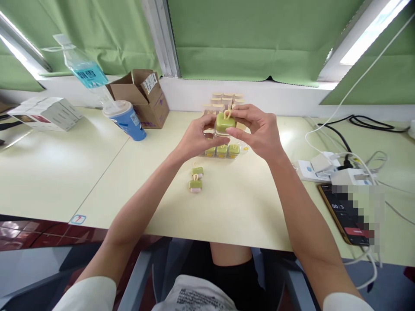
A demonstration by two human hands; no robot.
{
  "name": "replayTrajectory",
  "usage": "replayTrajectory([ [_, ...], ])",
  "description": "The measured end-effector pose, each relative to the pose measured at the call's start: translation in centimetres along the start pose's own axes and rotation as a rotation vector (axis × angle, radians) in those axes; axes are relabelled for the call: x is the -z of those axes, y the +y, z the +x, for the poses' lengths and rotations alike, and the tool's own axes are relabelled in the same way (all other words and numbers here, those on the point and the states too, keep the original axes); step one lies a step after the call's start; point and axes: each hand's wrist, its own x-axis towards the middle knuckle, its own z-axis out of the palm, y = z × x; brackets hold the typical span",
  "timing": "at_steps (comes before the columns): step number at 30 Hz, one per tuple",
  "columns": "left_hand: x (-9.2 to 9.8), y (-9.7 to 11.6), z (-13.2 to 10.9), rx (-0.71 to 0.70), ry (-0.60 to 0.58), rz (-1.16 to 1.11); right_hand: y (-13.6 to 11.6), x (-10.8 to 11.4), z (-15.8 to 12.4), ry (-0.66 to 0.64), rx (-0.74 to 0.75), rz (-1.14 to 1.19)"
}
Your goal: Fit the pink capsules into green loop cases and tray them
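Observation:
Both hands hold one small green-lidded container [225, 123] with a pale loop on top, raised above the table. My left hand [200, 136] grips its left side between thumb and fingers. From the right, my right hand [257, 128] pinches the lid near the loop. Behind and below the hands, a row of similar green-lidded containers [221, 151] sits on the table, with several pale pink pieces [218, 107] farther back, partly hidden by the hands. Two more green pieces with loops, one upper [197, 171] and one lower [196, 185], lie left of centre.
An open cardboard box [152, 103], a blue cup [128, 121], a tilted bottle [86, 71] and white boxes [48, 114] stand at the left. At the right are a power strip [308, 169], tangled cables and a phone [343, 216]. The table's front edge is near my lap.

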Motion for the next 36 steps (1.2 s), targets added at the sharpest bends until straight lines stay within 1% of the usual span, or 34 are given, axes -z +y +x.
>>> replayTrajectory([
  [4, 0.2, 0.0, 0.0, 0.013, 0.003, -0.033, 0.6, 0.4, 0.1, -0.026, 0.021, -0.007],
  [7, 0.3, 0.0, 0.0, 0.023, 0.002, -0.028, 0.6, 0.7, 0.1, -0.057, 0.016, -0.012],
  [10, 0.3, 0.0, 0.0, 0.028, 0.002, -0.032, 0.1, 1.1, 0.0, -0.085, -0.005, -0.083],
  [13, 0.3, 0.1, 0.0, 0.054, 0.014, -0.076, -0.5, 1.2, -0.2, -0.133, 0.028, -0.189],
  [16, 0.4, 0.0, 0.1, 0.083, 0.010, -0.123, -0.9, 0.7, -0.4, -0.214, 0.066, -0.331],
  [18, 0.3, -0.1, 0.1, 0.092, 0.001, -0.135, -0.9, 0.0, -0.6, -0.248, 0.056, -0.441],
  [20, 0.2, -0.3, 0.1, 0.096, 0.003, -0.121, -0.9, -0.6, -0.6, -0.252, 0.034, -0.513],
  [23, 0.2, -0.8, 0.3, 0.099, 0.022, -0.095, -0.4, -0.7, -0.4, -0.199, 0.035, -0.491],
  [26, 0.8, -2.0, 0.6, 0.115, 0.070, -0.018, 1.0, 0.5, 0.2, -0.036, 0.026, -0.369],
  [28, 1.7, -3.4, 0.8, 0.138, 0.116, 0.149, 2.8, 1.7, 0.7, 0.056, -0.006, -0.269],
  [30, 2.8, -5.0, 1.0, 0.198, 0.139, 0.372, 4.9, 2.7, 1.0, 0.055, -0.046, -0.180],
  [31, 3.3, -5.8, 1.1, 0.248, 0.122, 0.471, 6.0, 3.0, 1.2, 0.053, -0.064, -0.160],
  [32, 3.8, -6.6, 1.1, 0.299, 0.075, 0.549, 7.2, 3.2, 1.2, 0.038, -0.085, -0.166],
  [33, 4.3, -7.3, 1.0, 0.339, 0.004, 0.603, 8.2, 3.2, 1.3, 0.022, -0.103, -0.200],
  [35, 4.9, -8.6, 0.9, 0.380, -0.152, 0.655, 10.0, 2.9, 1.2, -0.004, -0.119, -0.335],
  [36, 5.0, -9.0, 0.9, 0.387, -0.211, 0.662, 10.7, 2.7, 1.1, -0.020, -0.120, -0.421],
])
